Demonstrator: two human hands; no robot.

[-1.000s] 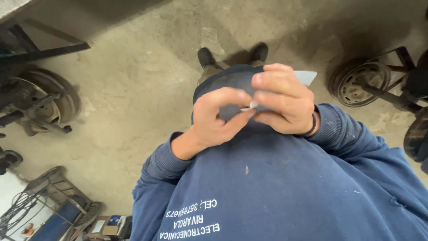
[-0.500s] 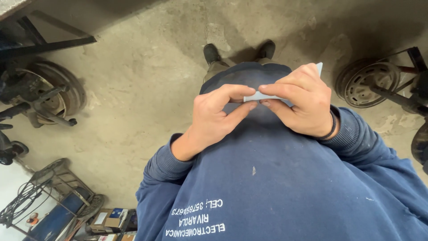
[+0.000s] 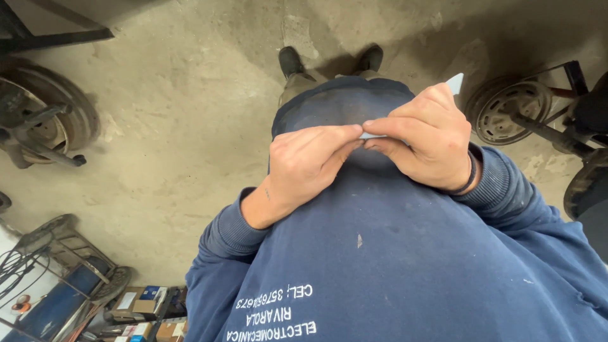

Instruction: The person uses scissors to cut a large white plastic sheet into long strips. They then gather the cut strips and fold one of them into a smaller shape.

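While both hands meet before my sweatshirt (image 3: pixel 392 253), my left hand (image 3: pixel 304 166) pinches one end of a thin pale strip (image 3: pixel 453 83) with fingers closed. My right hand (image 3: pixel 425 145) curls shut around it, its tip poking out above. Two wheels lie on the floor (image 3: pixel 190 126): one left (image 3: pixel 38 120), one right (image 3: pixel 506 111).

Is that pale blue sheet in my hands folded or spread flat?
Cannot tell: the right hand and left hand cover the pale blue sheet except one corner.
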